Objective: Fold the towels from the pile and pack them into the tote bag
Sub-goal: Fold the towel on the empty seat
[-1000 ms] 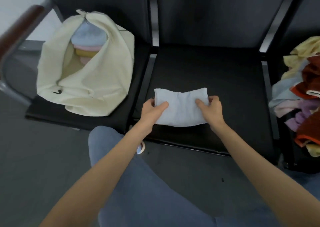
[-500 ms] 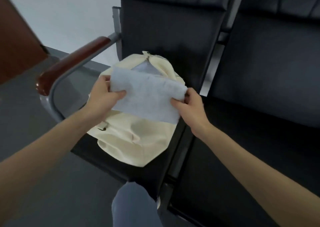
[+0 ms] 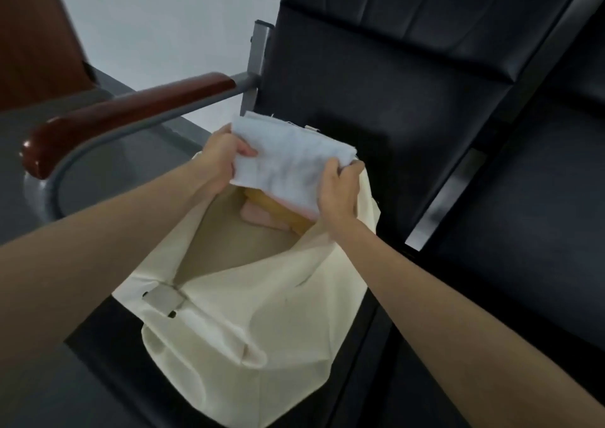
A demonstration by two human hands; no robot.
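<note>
1. Left hand (image 3: 226, 152) has the folded towel (image 3: 288, 162) by its near-left edge, thumb on top, fingers curled underneath: a pinch that keeps the layers from sliding apart.

2. Right hand (image 3: 339, 192) clamps the opposite end, fingers wrapped over the thick folded edge. With one hand at each end the towel is stretched flat between them, so I'd say the point is to keep the fold from sagging open.

3. Between the two hands, the pale blue-white towel hangs in the air, tilted, its near edge lowest, right above the mouth of the tote bag (image 3: 248, 329). It is not in yet.

4. Just below the hands, inside the bag, a yellow towel (image 3: 278, 206) lies on a pink towel (image 3: 258, 218), stacked against the far wall. That looks deliberate: flat layers, room on top for this one.

5. Below and toward the person from the hands, the cream bag slumps open on the black seat (image 3: 376, 126), its near wall folded down, which leaves the opening wide for a two-handed drop.

6. Left of the left hand runs the wooden armrest (image 3: 127, 113); right of the right hand, the next seat (image 3: 523, 231).

7. My read: the packing step, with lowering the towel flat and then letting go as the next move. One risk is the leading edge catching the bag's rim.
</note>
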